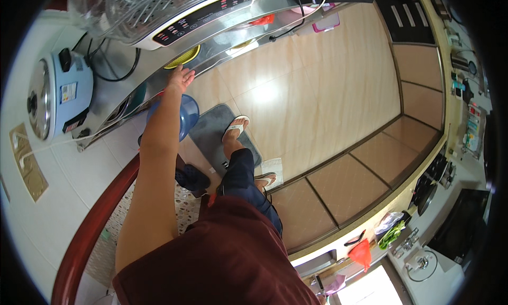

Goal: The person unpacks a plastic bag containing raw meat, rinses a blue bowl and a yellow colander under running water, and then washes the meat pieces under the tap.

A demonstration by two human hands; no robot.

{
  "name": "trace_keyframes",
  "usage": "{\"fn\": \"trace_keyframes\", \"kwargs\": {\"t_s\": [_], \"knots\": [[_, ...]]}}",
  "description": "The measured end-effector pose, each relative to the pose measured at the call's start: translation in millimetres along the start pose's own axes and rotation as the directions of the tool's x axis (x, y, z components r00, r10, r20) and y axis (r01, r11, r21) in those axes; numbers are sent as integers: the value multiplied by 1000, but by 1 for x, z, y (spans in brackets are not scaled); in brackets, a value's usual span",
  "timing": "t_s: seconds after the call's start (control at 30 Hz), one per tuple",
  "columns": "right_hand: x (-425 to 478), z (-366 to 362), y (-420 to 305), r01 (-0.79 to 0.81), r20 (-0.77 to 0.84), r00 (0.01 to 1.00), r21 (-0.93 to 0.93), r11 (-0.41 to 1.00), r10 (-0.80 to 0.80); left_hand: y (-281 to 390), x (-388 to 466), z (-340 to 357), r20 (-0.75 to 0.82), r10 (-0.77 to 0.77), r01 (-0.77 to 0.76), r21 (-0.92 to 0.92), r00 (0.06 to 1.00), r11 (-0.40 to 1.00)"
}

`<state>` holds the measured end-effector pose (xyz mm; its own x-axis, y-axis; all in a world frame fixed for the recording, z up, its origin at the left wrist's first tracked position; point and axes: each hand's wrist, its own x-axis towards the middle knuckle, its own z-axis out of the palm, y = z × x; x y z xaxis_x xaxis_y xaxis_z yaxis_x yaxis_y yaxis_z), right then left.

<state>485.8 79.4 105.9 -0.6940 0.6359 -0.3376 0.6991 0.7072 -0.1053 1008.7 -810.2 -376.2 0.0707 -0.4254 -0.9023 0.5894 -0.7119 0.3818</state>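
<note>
My left hand reaches out over the edge of a steel shelf rack, its fingers apart and holding nothing. Just beyond the fingertips is a yellow perforated basket on a lower shelf; I cannot tell whether they touch. Below my forearm stands a translucent blue plastic bucket or basin, partly hidden by the arm. My right hand is out of view.
A blue rice cooker and a steamer with a control panel stand on the rack. Cords hang near its edge. A grey mat lies underfoot. A red rail runs at left; counters and cabinets line the right.
</note>
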Motion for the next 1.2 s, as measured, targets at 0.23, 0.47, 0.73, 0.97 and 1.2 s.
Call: {"fn": "trace_keyframes", "kwargs": {"t_s": [0.23, 0.47, 0.73, 0.97, 1.2], "knots": [[-18, -6, 4, -5, -27, 1000, -54, 999, 3, 8, 21, -3, -124, 133, -149, -132, 983, 980], [13, -8, 51, -2, -8, 1000, -29, 1000, 2, -78, -108, -25, -190, 320, -310, 80, 928, 947], [82, 44, 76, 435, 143, 876, 181, 882, -461, -219, -328, 81, 408, 216, -401, 447, 887, 800], [150, 94, 103, 436, -120, 899, 339, 834, -421, -410, -497, 200, 803, -259, -613, 582, 537, 533], [152, 101, 81, 82, 21, 979, 870, 485, -204, -644, -633, 195, 654, -693, -708, 642, 303, 296]]}}
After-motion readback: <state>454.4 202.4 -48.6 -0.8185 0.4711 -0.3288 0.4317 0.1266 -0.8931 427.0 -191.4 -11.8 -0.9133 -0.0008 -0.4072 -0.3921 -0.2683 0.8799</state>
